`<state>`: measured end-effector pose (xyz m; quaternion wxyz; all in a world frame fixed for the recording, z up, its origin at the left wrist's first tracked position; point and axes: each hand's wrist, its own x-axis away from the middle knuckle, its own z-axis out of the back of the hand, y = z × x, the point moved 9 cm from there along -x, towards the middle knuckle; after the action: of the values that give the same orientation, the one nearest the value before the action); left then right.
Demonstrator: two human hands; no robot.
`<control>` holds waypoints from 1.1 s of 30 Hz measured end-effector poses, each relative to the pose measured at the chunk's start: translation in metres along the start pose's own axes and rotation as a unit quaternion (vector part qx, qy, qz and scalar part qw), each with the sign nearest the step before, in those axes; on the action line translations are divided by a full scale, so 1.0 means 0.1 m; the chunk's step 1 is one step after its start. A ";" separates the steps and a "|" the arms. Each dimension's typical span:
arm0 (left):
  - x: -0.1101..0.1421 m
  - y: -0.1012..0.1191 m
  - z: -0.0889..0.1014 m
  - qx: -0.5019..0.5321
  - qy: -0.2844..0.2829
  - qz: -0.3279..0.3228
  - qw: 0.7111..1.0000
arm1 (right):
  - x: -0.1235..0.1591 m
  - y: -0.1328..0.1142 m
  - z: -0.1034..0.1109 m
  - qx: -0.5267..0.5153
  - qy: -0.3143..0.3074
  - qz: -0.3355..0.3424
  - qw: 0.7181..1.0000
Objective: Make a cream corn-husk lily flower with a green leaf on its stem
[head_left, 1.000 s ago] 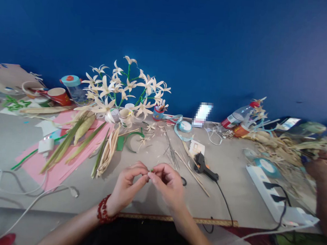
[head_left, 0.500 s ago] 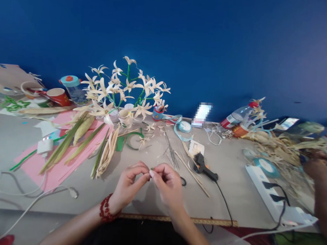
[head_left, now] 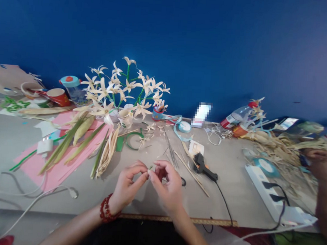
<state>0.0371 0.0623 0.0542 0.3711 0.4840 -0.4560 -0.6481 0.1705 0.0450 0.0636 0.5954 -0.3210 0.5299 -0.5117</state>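
My left hand (head_left: 131, 179), with a red bead bracelet at the wrist, pinches a tiny green piece (head_left: 150, 167) between thumb and fingertips; its kind is too small to make out. Right against it, my right hand (head_left: 167, 180) touches those fingertips with its thumb, while its index finger stands apart and curved. Beyond the hands lie a bundle of dried husk strips (head_left: 107, 154), a roll of green tape (head_left: 133, 140) and a small pale husk flower (head_left: 144, 140). Thin wires (head_left: 172, 154) lie just past my right hand.
A black glue gun (head_left: 205, 167) with a cord lies to the right, near thin sticks (head_left: 192, 172). Husk flowers (head_left: 129, 85) stand at the back. Pink paper (head_left: 59, 173) is at left. A white power strip (head_left: 267, 195) and another person's hand (head_left: 320, 161) are at right.
My right index finger has lifted away from its thumb, opening the pinch, and more of the green piece shows. The other person's hand at right has shifted slightly.
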 end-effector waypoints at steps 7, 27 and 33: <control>0.01 0.02 -0.02 0.011 -0.009 0.012 1.000 | 0.05 -0.32 0.04 0.082 0.039 0.182 0.979; 0.02 0.05 -0.05 0.046 -0.010 0.016 0.999 | 0.07 -0.24 0.09 0.055 0.045 0.170 0.983; 0.04 -0.02 -0.09 0.077 -0.028 0.051 0.995 | 0.14 -0.38 0.05 0.114 0.033 0.257 0.959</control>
<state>0.0441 0.0569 0.0496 0.3523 0.4694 -0.5385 -0.6046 0.1637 0.0206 0.0952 0.7213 -0.0869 0.5522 -0.4090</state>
